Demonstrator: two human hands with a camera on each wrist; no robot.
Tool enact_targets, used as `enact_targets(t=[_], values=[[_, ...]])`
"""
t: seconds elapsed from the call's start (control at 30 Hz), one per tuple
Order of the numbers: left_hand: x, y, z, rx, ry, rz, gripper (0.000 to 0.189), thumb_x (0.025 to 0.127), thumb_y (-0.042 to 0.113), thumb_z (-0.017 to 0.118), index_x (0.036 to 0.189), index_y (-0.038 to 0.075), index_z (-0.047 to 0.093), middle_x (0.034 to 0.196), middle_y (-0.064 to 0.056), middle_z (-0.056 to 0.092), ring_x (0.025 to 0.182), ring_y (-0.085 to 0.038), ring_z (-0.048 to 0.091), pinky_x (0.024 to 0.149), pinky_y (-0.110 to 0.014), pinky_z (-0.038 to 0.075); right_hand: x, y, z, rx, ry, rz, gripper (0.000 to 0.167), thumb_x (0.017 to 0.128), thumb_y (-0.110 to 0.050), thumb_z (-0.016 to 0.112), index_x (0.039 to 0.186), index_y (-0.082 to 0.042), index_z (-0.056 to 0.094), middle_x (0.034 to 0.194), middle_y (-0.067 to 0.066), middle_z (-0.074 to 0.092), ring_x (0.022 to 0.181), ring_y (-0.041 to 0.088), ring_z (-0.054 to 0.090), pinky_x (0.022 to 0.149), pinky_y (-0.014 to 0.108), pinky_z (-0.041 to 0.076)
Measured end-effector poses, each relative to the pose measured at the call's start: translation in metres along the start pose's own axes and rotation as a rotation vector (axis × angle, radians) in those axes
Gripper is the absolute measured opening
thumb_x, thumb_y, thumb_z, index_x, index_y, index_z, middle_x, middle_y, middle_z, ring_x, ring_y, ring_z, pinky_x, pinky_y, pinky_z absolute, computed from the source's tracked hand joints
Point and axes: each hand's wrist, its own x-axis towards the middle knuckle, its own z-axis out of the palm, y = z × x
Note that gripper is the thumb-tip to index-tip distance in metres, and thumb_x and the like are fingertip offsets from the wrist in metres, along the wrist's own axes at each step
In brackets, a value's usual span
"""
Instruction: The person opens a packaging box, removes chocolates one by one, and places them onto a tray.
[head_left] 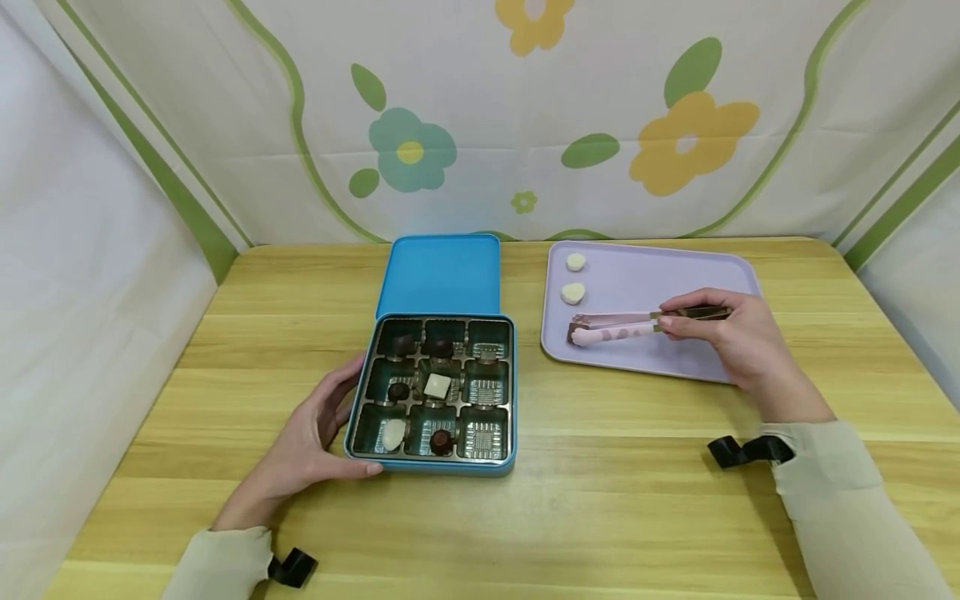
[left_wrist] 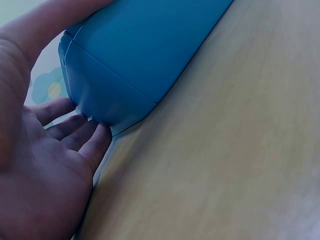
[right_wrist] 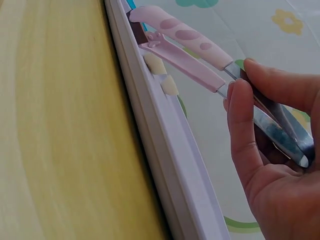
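My right hand (head_left: 750,346) pinches metal-handled tongs (right_wrist: 200,45) with pink cat-paw tips over the lilac tray (head_left: 660,275). Between the paw tips is a dark brown square chocolate (head_left: 574,332), at the tray's left end. My left hand (head_left: 307,442) holds the near left corner of a blue tin box (head_left: 472,469), thumb along the front and fingertips against the left side. Dark chocolates (head_left: 442,442), a white square chocolate (head_left: 437,386) and a white rounded one (head_left: 393,434) sit in the left and middle columns of its divided insert.
Two white chocolates (head_left: 573,293) lie on the tray behind the tong tips. The blue lid (head_left: 442,271) lies behind the tin. A flower-print cloth (head_left: 487,108) hangs along the back edge of the wooden table (head_left: 600,517).
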Motion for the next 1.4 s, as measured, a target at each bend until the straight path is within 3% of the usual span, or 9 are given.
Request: enact_targets(t=[0.23,0.5,1.03,1.17,1.4], values=[[0.000,0.001,0.000,-0.004,-0.003,0.001,0.129,0.066,-0.015,0.094,0.172,0.012,0.025,0.179,-0.012,0.025,0.157,-0.002,0.035,0.122,-0.011,0.034,-0.001,-0.002,0.000,-0.046,0.023,0.011,0.017,0.089,0.000,0.086,0.106,-0.004,0.084,0.092,-0.004,0.083,0.078,0.012,0.078,0.077,0.022,0.062],[0.000,-0.001,0.000,-0.008,-0.005,0.002,0.128,0.066,-0.015,0.094,0.171,0.012,0.026,0.179,-0.011,0.024,0.158,-0.002,0.035,0.121,-0.012,0.035,-0.001,-0.002,0.000,-0.041,-0.009,-0.011,0.019,0.089,0.000,0.086,0.108,-0.004,0.084,0.094,-0.004,0.084,0.079,0.012,0.079,0.077,0.021,0.061],[0.000,0.001,0.001,-0.022,-0.006,-0.001,0.127,0.067,-0.015,0.093,0.171,0.010,0.025,0.179,-0.012,0.024,0.157,-0.003,0.035,0.121,-0.011,0.036,-0.005,-0.010,-0.001,-0.018,0.062,-0.056,0.021,0.086,0.005,0.087,0.107,-0.001,0.084,0.093,-0.006,0.083,0.089,0.010,0.073,0.077,0.019,0.060],[0.000,0.001,0.001,-0.027,-0.008,0.000,0.128,0.066,-0.016,0.093,0.171,0.010,0.025,0.179,-0.012,0.024,0.157,-0.003,0.035,0.121,-0.011,0.036,-0.007,-0.014,0.006,-0.041,0.040,-0.068,0.023,0.087,0.003,0.087,0.109,-0.001,0.083,0.097,-0.007,0.083,0.086,0.010,0.075,0.077,0.019,0.059],[0.000,0.001,0.000,-0.018,-0.009,0.001,0.128,0.067,-0.015,0.093,0.171,0.010,0.024,0.179,-0.012,0.024,0.157,-0.002,0.035,0.121,-0.011,0.035,-0.013,-0.022,0.029,0.019,-0.011,-0.119,0.025,0.087,0.006,0.085,0.112,0.005,0.080,0.098,-0.001,0.083,0.082,0.012,0.079,0.079,0.024,0.064]])
